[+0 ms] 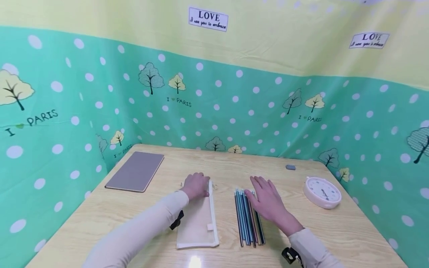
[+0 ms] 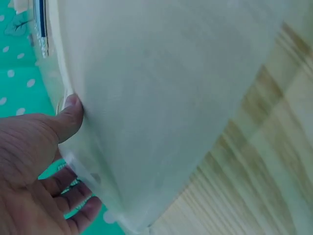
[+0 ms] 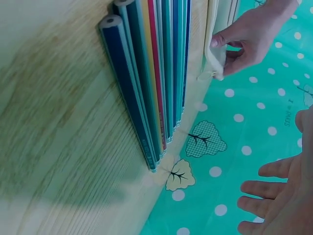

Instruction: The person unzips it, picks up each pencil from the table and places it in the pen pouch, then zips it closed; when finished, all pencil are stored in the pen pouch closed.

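Note:
A pale, translucent zip pouch with a white border (image 1: 197,232) lies flat in front of me, its far end slightly lifted. My left hand (image 1: 195,186) pinches that far edge; in the left wrist view the thumb lies on top of the pouch (image 2: 151,93) and the other fingers are behind it. Right of the pouch is a row of several pencils (image 1: 246,219), mostly blue and dark, with one red and one yellow showing in the right wrist view. Over their right side hovers my right hand (image 1: 268,201), fingers straight, holding nothing.
A grey-brown notebook (image 1: 135,171) lies at the table's far left. On the right stand a round pink-rimmed clock (image 1: 322,192) and, farther back, a small grey eraser-like block (image 1: 290,167). A green and yellow patterned curtain (image 1: 214,100) borders the wooden table (image 1: 134,230).

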Motion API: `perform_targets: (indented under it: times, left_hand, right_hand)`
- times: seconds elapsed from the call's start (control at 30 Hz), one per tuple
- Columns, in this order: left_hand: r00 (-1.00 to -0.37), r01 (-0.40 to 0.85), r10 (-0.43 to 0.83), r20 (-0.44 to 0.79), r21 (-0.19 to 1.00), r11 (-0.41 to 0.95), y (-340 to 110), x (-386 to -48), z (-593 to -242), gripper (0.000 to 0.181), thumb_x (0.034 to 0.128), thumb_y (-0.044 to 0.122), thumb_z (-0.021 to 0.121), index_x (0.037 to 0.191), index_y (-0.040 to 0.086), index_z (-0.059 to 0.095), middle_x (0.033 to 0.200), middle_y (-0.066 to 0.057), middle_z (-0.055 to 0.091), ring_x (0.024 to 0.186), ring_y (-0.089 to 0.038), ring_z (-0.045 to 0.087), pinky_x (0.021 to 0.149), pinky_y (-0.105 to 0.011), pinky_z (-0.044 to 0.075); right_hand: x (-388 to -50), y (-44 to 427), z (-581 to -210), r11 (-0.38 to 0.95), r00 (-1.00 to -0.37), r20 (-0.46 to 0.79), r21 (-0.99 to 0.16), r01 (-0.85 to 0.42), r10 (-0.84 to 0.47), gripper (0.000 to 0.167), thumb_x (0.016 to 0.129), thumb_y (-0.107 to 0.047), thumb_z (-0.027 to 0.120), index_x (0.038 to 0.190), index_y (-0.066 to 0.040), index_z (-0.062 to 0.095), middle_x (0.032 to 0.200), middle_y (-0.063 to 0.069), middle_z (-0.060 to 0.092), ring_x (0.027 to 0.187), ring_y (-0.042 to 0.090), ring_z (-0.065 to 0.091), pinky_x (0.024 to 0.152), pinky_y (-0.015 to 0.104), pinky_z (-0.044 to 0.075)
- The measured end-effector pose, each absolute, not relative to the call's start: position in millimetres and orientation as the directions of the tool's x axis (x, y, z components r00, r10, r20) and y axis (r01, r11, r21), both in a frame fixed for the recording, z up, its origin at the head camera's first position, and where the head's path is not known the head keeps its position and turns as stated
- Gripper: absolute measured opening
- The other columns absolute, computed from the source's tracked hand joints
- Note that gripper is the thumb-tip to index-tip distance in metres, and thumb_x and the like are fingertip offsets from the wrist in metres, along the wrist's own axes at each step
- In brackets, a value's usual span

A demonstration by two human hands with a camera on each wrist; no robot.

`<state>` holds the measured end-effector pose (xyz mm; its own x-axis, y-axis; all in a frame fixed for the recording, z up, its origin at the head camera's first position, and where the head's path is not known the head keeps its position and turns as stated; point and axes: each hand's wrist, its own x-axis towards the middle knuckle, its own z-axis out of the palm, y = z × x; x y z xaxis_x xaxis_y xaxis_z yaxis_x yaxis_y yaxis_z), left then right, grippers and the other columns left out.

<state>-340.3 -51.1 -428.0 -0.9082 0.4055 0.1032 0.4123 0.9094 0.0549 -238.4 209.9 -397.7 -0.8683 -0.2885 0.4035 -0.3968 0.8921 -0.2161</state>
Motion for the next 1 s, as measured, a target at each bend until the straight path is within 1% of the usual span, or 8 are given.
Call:
perform_targets:
  times: [0.1, 0.17, 0.4, 0.57, 0.67, 0.8, 0.9, 1.0]
  left_hand:
    - [-0.906, 0.406, 0.388, 0.169, 0.085, 0.91, -55, -341, -426, 0.019, 0.0839, 0.008, 0.079, 0.103, 0.01, 0.08, 0.097, -0.008, 0.075, 0.086, -0.025, 0.069, 0.072, -0.043, 0.063]
    - [-0.906, 0.404, 0.377, 0.194, 0.119, 0.907, -57, -341, -424, 0.016, 0.0831, 0.002, 0.075, 0.094, 0.012, 0.081, 0.093, -0.005, 0.077, 0.083, -0.021, 0.07, 0.068, -0.041, 0.063]
    - [-0.899, 0.437, 0.407, 0.161, 0.32, 0.84, -56, -329, -399, 0.014, 0.0911, 0.01, 0.078, 0.105, 0.011, 0.079, 0.103, -0.005, 0.078, 0.092, -0.023, 0.071, 0.076, -0.039, 0.061]
    - [-0.889, 0.45, 0.435, 0.146, 0.46, 0.765, -53, -322, -381, 0.015, 0.0956, 0.006, 0.071, 0.109, 0.008, 0.076, 0.103, -0.005, 0.075, 0.086, -0.019, 0.064, 0.074, -0.033, 0.056]
    - [-0.876, 0.458, 0.459, 0.146, 0.544, 0.703, -51, -314, -375, 0.016, 0.0987, 0.006, 0.066, 0.113, 0.006, 0.074, 0.109, -0.008, 0.075, 0.095, -0.021, 0.066, 0.084, -0.037, 0.058]
    - [-0.851, 0.484, 0.497, 0.17, 0.619, 0.618, -49, -304, -373, 0.02, 0.1041, 0.015, 0.061, 0.117, 0.004, 0.073, 0.114, -0.011, 0.074, 0.103, -0.024, 0.068, 0.093, -0.043, 0.058]
    - [-0.831, 0.508, 0.526, 0.179, 0.628, 0.589, -49, -300, -374, 0.022, 0.1053, 0.021, 0.061, 0.116, 0.005, 0.073, 0.11, -0.009, 0.075, 0.098, -0.02, 0.067, 0.087, -0.039, 0.058]
    - [-0.822, 0.519, 0.542, 0.174, 0.62, 0.588, -49, -301, -373, 0.019, 0.1049, 0.021, 0.063, 0.11, 0.006, 0.074, 0.103, -0.006, 0.075, 0.089, -0.016, 0.064, 0.08, -0.034, 0.057]
  right_hand:
    - [-238, 207, -397, 0.89, -0.871, 0.396, -0.221, -0.398, -0.291, 0.055, 0.107, -0.031, 0.054, 0.143, 0.01, 0.052, 0.144, 0.03, 0.054, 0.138, 0.047, 0.047, 0.119, 0.068, 0.03]
    - [-239, 205, -395, 0.888, -0.875, 0.383, -0.227, -0.4, -0.297, 0.052, 0.107, -0.031, 0.054, 0.141, 0.008, 0.056, 0.141, 0.029, 0.058, 0.135, 0.047, 0.05, 0.119, 0.069, 0.03]
    - [-243, 197, -389, 0.875, -0.894, 0.272, -0.238, -0.422, -0.357, 0.039, 0.109, -0.031, 0.05, 0.123, -0.003, 0.073, 0.121, 0.016, 0.074, 0.12, 0.039, 0.065, 0.117, 0.07, 0.031]
    - [-251, 182, -385, 0.824, -0.835, 0.364, -0.241, -0.513, -0.413, 0.03, 0.106, -0.026, 0.057, 0.113, -0.003, 0.076, 0.108, 0.011, 0.078, 0.104, 0.033, 0.072, 0.11, 0.063, 0.044]
    - [-255, 171, -388, 0.79, -0.807, 0.413, -0.269, -0.551, -0.423, 0.028, 0.103, -0.025, 0.065, 0.117, -0.002, 0.074, 0.105, 0.012, 0.078, 0.098, 0.032, 0.072, 0.099, 0.058, 0.053]
    - [-260, 158, -397, 0.746, -0.829, 0.383, -0.382, -0.545, -0.408, 0.047, 0.1, -0.027, 0.071, 0.136, 0.001, 0.062, 0.114, 0.015, 0.075, 0.103, 0.032, 0.071, 0.089, 0.051, 0.06]
    - [-262, 151, -401, 0.714, -0.838, 0.338, -0.443, -0.543, -0.427, 0.059, 0.099, -0.026, 0.073, 0.146, 0.002, 0.051, 0.12, 0.017, 0.071, 0.103, 0.03, 0.071, 0.083, 0.044, 0.063]
    - [-265, 146, -402, 0.687, -0.83, 0.337, -0.467, -0.557, -0.444, 0.059, 0.098, -0.022, 0.073, 0.146, 0.003, 0.049, 0.117, 0.017, 0.072, 0.095, 0.026, 0.072, 0.078, 0.035, 0.063]
